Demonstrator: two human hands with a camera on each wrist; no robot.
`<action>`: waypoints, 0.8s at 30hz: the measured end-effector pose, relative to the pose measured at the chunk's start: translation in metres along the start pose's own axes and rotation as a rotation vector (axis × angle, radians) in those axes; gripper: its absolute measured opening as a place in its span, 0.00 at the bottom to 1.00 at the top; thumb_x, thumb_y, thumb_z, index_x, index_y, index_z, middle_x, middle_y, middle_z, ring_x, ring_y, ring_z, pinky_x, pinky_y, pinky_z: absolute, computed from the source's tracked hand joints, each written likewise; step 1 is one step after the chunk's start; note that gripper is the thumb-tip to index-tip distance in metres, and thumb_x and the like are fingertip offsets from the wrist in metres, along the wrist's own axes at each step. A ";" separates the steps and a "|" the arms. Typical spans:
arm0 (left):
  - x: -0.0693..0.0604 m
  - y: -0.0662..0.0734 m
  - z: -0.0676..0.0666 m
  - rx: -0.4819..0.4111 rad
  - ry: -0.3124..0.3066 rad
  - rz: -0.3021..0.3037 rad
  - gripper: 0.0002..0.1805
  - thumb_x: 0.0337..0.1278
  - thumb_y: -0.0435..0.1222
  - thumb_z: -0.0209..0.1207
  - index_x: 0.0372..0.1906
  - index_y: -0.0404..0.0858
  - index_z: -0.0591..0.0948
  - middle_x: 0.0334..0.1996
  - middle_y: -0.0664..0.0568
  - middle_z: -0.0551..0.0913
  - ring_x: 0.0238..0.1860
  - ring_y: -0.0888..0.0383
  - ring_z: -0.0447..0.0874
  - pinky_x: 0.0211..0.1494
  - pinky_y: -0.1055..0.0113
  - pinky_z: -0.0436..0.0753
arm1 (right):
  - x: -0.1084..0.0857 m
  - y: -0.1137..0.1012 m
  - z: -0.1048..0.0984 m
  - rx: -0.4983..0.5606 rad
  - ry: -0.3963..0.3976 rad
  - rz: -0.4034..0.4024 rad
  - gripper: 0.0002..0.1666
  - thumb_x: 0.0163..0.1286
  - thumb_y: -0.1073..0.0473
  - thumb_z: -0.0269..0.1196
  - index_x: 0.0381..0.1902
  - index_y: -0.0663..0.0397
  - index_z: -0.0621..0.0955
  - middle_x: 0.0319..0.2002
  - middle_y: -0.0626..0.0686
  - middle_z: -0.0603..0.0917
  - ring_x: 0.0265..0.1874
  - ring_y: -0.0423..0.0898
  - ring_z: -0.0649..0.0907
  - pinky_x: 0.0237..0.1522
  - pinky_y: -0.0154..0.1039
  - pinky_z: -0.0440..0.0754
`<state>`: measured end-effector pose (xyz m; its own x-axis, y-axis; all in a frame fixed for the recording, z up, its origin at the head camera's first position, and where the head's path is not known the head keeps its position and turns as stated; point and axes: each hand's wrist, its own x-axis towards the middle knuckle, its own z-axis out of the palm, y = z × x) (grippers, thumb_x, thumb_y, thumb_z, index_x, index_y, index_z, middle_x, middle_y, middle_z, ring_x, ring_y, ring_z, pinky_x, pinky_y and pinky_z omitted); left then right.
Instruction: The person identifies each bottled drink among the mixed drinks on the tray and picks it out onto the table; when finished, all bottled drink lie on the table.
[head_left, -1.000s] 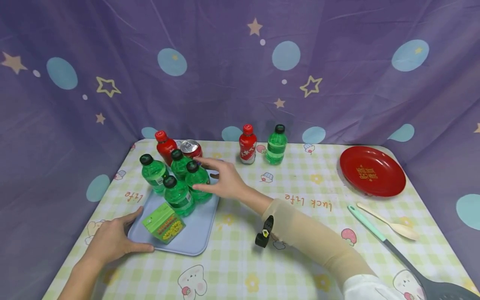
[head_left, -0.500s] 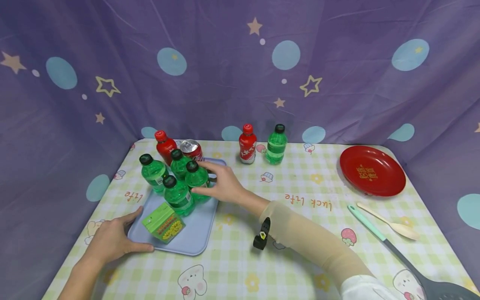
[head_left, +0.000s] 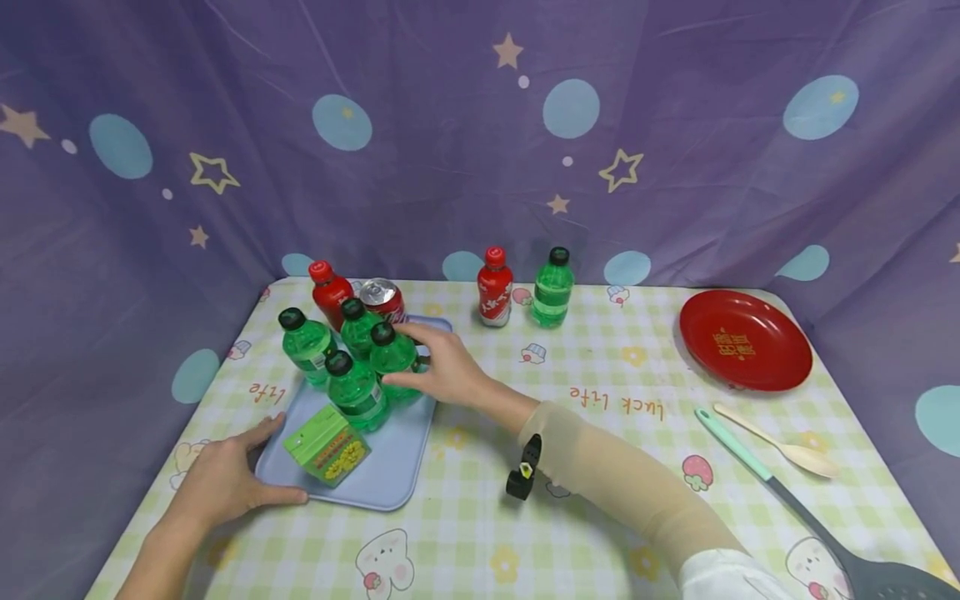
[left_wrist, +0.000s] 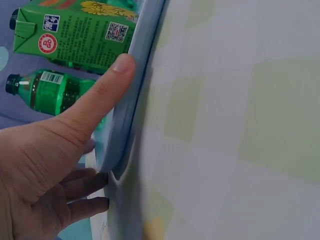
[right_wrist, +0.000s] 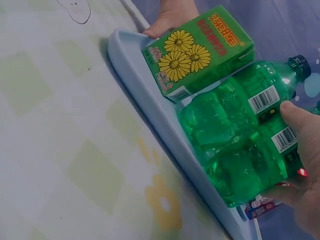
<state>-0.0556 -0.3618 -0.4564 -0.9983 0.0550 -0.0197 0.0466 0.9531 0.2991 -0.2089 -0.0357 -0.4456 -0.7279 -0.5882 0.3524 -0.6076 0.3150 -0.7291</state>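
My left hand (head_left: 217, 482) is at the near left corner of the blue tray (head_left: 393, 483), its straight thumb touching the near rim and its fingers along the left side. Beside it on the tray stands a green drink carton (head_left: 327, 446) printed with yellow flowers. With thumb and fingers, my right hand (head_left: 444, 364) holds a green soda bottle (head_left: 393, 358) with a black cap, upright on the tray's right side. More green bottles crowd around it: a near one (head_left: 358, 396), a back one (head_left: 360, 329) and a left one (head_left: 307, 346).
Behind the green bottles stand a red bottle (head_left: 330, 293) and a red soda can (head_left: 382, 298), their bases hidden. Another red bottle (head_left: 495, 287) and green bottle (head_left: 552, 289) stand farther right. A red plate (head_left: 780, 350), wooden spoon (head_left: 806, 460) and dark spatula (head_left: 810, 525) lie at right.
My right hand has moved slightly toward the bottle and its thumb and fingers have closed around it. The left hand and the tray have stayed where they were.
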 end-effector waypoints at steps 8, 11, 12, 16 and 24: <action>-0.006 0.000 0.001 0.026 -0.005 -0.006 0.75 0.17 0.71 0.83 0.73 0.26 0.74 0.63 0.15 0.76 0.61 0.16 0.76 0.59 0.26 0.79 | -0.001 -0.009 -0.014 -0.017 0.069 -0.001 0.46 0.62 0.48 0.81 0.74 0.54 0.77 0.71 0.54 0.82 0.71 0.50 0.82 0.70 0.43 0.82; -0.005 0.001 0.000 0.067 -0.016 -0.017 0.75 0.17 0.74 0.81 0.73 0.27 0.75 0.61 0.14 0.77 0.58 0.16 0.79 0.55 0.27 0.81 | -0.003 -0.015 -0.025 -0.014 0.104 -0.010 0.45 0.62 0.48 0.81 0.73 0.55 0.78 0.70 0.54 0.83 0.69 0.50 0.83 0.69 0.42 0.83; -0.005 0.001 -0.001 0.078 -0.018 -0.018 0.75 0.17 0.74 0.80 0.73 0.27 0.75 0.60 0.14 0.77 0.57 0.15 0.79 0.54 0.27 0.82 | -0.005 -0.017 -0.029 -0.014 0.118 -0.013 0.44 0.62 0.49 0.81 0.73 0.55 0.78 0.69 0.54 0.84 0.69 0.50 0.83 0.68 0.43 0.84; -0.003 0.001 -0.002 0.097 -0.011 -0.002 0.75 0.16 0.74 0.80 0.71 0.27 0.76 0.57 0.13 0.78 0.52 0.15 0.81 0.52 0.28 0.82 | -0.011 -0.024 -0.049 -0.010 0.177 -0.015 0.43 0.61 0.50 0.81 0.71 0.55 0.80 0.68 0.55 0.85 0.65 0.50 0.86 0.64 0.43 0.87; -0.002 -0.002 -0.001 0.103 0.001 0.020 0.74 0.15 0.74 0.81 0.70 0.27 0.78 0.54 0.12 0.80 0.46 0.17 0.84 0.47 0.30 0.84 | -0.027 -0.026 -0.098 -0.016 0.299 -0.003 0.42 0.58 0.54 0.83 0.69 0.57 0.82 0.59 0.58 0.90 0.35 0.50 0.86 0.37 0.44 0.89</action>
<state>-0.0536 -0.3640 -0.4555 -0.9971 0.0741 -0.0140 0.0699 0.9775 0.1993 -0.2047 0.0446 -0.3784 -0.7858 -0.3447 0.5135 -0.6133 0.3266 -0.7192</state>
